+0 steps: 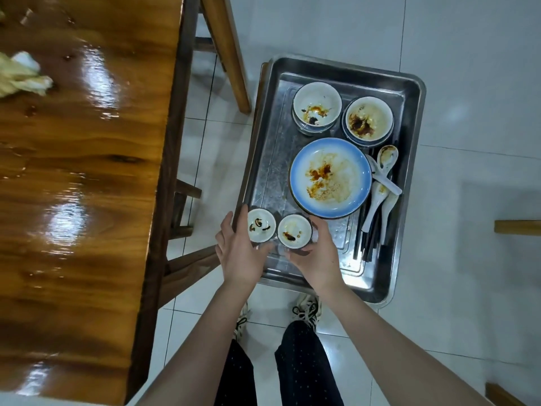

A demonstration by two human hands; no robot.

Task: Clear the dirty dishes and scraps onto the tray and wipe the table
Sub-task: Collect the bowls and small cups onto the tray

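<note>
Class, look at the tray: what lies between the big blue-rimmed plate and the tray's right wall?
In the head view, white spoons and dark chopsticks lie between the blue-rimmed plate and the tray wall.

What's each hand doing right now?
Left hand: closed around the left small dish over the tray.
Right hand: closed around the right small dish.
</note>
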